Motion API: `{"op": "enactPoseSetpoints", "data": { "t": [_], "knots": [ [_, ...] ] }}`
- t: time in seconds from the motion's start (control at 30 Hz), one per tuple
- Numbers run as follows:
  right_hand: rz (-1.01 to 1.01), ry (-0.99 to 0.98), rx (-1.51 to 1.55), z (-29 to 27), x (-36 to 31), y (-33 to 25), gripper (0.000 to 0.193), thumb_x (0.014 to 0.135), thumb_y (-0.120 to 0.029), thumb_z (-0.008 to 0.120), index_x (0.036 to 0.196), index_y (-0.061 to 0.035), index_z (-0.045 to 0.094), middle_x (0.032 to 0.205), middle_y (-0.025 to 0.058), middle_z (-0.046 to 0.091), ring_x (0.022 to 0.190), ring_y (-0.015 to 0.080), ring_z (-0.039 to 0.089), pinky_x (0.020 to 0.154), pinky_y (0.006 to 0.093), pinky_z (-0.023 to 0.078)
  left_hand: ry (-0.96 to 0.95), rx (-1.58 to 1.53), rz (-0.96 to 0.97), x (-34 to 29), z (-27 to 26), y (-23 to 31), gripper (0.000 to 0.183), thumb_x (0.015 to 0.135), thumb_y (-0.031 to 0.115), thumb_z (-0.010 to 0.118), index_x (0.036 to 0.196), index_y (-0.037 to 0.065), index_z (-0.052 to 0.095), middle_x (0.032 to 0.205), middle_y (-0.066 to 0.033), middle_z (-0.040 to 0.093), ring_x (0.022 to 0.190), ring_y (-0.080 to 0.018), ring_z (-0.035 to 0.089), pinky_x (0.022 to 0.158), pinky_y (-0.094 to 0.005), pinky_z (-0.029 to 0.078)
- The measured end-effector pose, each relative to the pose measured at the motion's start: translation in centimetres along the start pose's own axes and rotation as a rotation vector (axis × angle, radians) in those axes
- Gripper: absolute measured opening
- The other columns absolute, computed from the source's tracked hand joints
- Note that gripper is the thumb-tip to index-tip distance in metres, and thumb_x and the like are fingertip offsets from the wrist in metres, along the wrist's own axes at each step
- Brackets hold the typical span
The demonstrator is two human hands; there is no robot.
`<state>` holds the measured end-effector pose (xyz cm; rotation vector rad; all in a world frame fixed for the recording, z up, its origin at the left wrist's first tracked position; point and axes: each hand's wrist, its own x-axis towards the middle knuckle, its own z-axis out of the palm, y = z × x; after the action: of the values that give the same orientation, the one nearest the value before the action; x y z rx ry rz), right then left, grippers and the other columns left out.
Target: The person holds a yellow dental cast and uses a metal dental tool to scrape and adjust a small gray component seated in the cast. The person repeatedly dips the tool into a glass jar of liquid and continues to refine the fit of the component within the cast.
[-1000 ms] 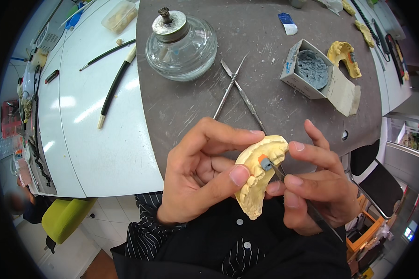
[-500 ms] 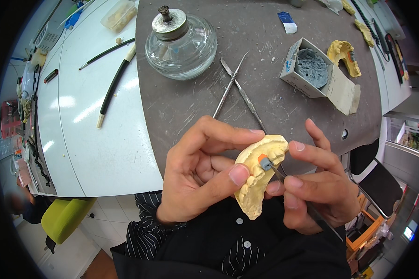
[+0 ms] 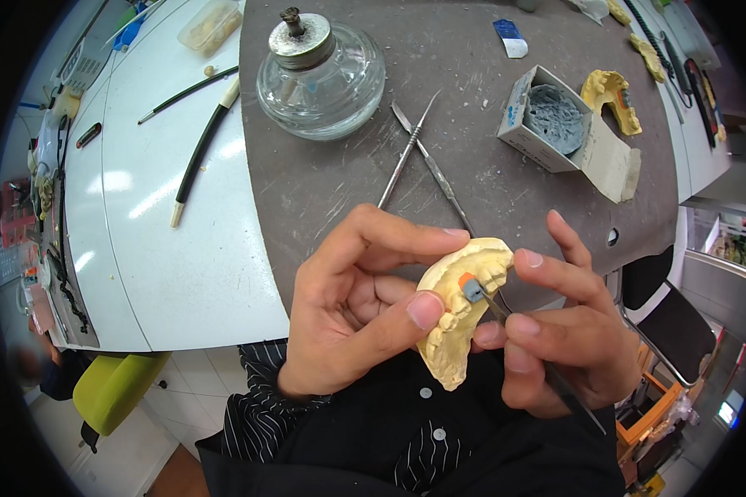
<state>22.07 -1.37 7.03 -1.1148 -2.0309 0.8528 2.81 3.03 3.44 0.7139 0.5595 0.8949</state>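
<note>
Head view: left hand (image 3: pixel 344 306), grasping; right hand (image 3: pixel 588 340), grasping; yellow dental cast (image 3: pixel 448 356), pinched between left thumb and index finger, right fingertips at its edge; slim metal tool (image 3: pixel 570 395), held in right fingers; grey tooth (image 3: pixel 472 290), on cast, near tool's tip.

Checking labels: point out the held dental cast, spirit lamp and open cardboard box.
Held dental cast (image 3: pixel 461 331): head view, on its inner surface.
Spirit lamp (image 3: pixel 323 89): head view, on its glass body.
Open cardboard box (image 3: pixel 524 139): head view, on its near wall.
</note>
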Motion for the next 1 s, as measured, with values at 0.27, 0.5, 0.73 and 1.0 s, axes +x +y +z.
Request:
{"op": "enactPoseSetpoints", "data": {
  "t": [0.27, 0.5, 0.73, 1.0],
  "knots": [
    [0.009, 0.035, -0.062, 0.2, 0.0, -0.5, 0.031, 0.074, 0.000, 0.054, 0.103, -0.0081, 0.048, 0.083, -0.0024, 0.062, 0.116, 0.0258, 0.046, 0.100, 0.0593, 0.021, 0.001, -0.015, 0.011, 0.0, -0.1, -0.1, 0.032, 0.080, 0.001, 0.057, 0.107, -0.008, 0.041, 0.109, -0.0248, 0.051, 0.087, -0.0246, 0.062, 0.070, -0.0258, 0.054],
    [0.047, -0.006, -0.129, -0.1, 0.1, -1.1, 0.032, 0.074, -0.002, 0.055, 0.104, -0.0078, 0.048, 0.084, -0.0017, 0.062, 0.116, 0.0265, 0.046, 0.099, 0.0602, 0.020, 0.004, -0.001, 0.009, 0.0, 0.0, -0.1, 0.033, 0.080, 0.000, 0.057, 0.107, -0.008, 0.041, 0.109, -0.0248, 0.051, 0.087, -0.0247, 0.062, 0.071, -0.0262, 0.054],
    [0.077, 0.011, -0.182, 0.0, 0.1, -1.8, 0.033, 0.074, -0.004, 0.056, 0.106, -0.0094, 0.048, 0.084, -0.0024, 0.063, 0.117, 0.0267, 0.045, 0.099, 0.0616, 0.019, 0.018, 0.005, 0.012, -0.1, 0.3, 0.0, 0.033, 0.079, 0.001, 0.058, 0.107, -0.007, 0.042, 0.108, -0.0241, 0.051, 0.087, -0.0249, 0.062, 0.070, -0.0263, 0.054],
    [0.071, 0.008, -0.177, 0.1, 0.1, -1.6, 0.034, 0.075, -0.003, 0.056, 0.107, -0.0094, 0.047, 0.086, -0.0023, 0.064, 0.116, 0.0262, 0.046, 0.099, 0.0635, 0.017, 0.016, -0.001, 0.011, 0.0, 0.1, -0.1, 0.033, 0.079, 0.001, 0.059, 0.106, -0.007, 0.042, 0.108, -0.0242, 0.050, 0.087, -0.0251, 0.062, 0.070, -0.0264, 0.054]
  ]
}}
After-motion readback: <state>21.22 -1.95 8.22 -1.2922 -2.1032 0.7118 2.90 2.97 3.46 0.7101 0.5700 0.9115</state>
